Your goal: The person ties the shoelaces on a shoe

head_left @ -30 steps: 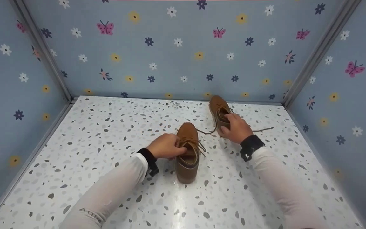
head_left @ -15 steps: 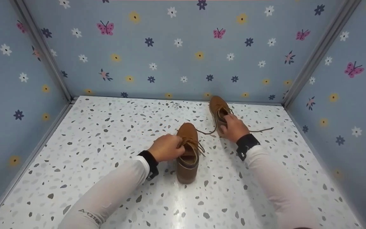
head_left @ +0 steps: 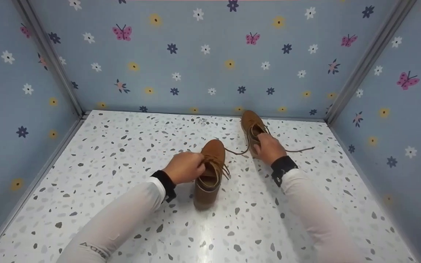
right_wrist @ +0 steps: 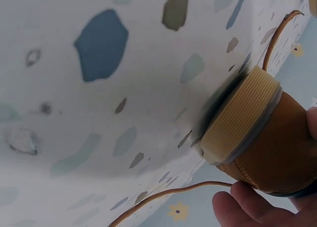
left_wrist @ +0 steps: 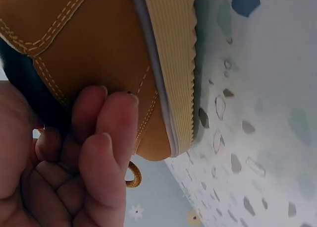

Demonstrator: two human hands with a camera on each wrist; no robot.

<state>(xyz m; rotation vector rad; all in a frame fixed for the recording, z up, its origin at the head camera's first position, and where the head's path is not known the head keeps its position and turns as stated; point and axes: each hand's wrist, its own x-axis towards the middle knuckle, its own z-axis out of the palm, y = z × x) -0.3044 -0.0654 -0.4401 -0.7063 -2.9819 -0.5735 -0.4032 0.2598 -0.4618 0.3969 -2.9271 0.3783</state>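
Observation:
Two brown lace-up ankle shoes stand on the speckled floor, toes pointing away. My left hand (head_left: 185,167) grips the nearer shoe (head_left: 213,148) by the left side of its collar, the thumb at the opening. In the left wrist view its fingers (left_wrist: 110,123) lie against the leather above the ribbed tan sole (left_wrist: 171,63). The laces on this shoe are tied, with loops hanging to the right. My right hand (head_left: 270,149) holds the farther shoe (head_left: 251,119) at the back of its collar, hiding part of the heel. Its lace (head_left: 238,152) trails loose to the left.
Right of the farther shoe, the other lace end (head_left: 300,150) stretches over the white speckled floor (head_left: 141,138). A blue flowered panel (head_left: 210,73) rises right behind that shoe's toe. Similar side panels with grey metal frames (head_left: 51,54) stand left and right.
My left hand has shifted left, taking the nearer shoe with it; the heel has swung left. My right wrist has moved slightly left while the farther shoe has stayed in place.

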